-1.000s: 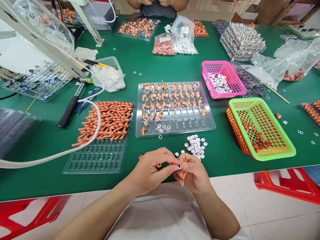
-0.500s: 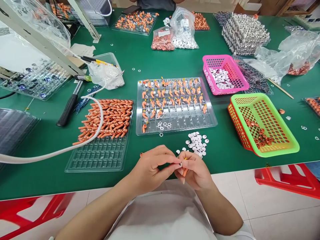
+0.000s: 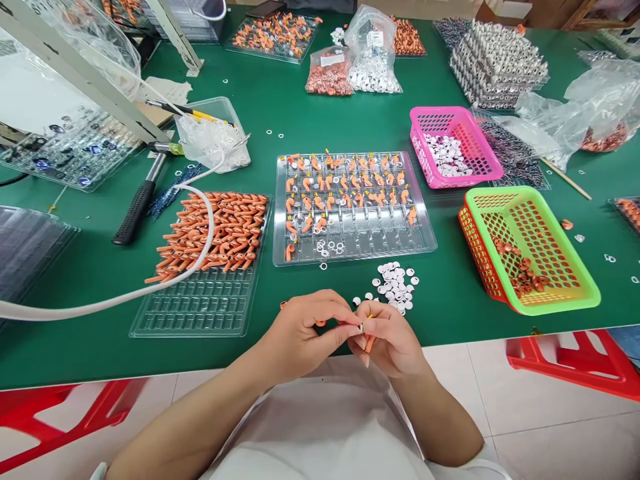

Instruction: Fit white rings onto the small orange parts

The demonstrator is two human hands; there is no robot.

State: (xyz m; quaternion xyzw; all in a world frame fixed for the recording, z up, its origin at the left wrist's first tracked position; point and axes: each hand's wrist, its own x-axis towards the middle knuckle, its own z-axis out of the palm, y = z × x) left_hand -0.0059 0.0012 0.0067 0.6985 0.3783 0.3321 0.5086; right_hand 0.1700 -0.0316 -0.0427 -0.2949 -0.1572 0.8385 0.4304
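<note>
Near the table's front edge, my right hand [image 3: 395, 340] is closed around an orange earbud shell [image 3: 370, 344] with a yellow tab sticking out at its top. The fingertips of my left hand [image 3: 305, 333] meet it there, pinching a tiny whitish piece [image 3: 361, 328] against the shell; its exact shape is too small to tell. Just beyond my hands lies a loose pile of white round discs [image 3: 395, 283]. Farther out, a clear compartment tray [image 3: 375, 248] carries rows of orange earbud parts with yellow tabs, plus several white rings. Fingers partly cover the held shell.
To the left, another clear tray [image 3: 193, 313] holds stacked orange stems, with a white cable [image 3: 207, 233] across it. A hammer [image 3: 135, 210] lies beyond. Pink [image 3: 417, 133] and green [image 3: 575, 267] baskets stand to the right. Bags of parts [image 3: 373, 67] sit at the back.
The camera view has shifted slightly. My hands stay together in nearly the same place, still pinching at the earbud shell; a bit of orange now shows behind my left fingers.
</note>
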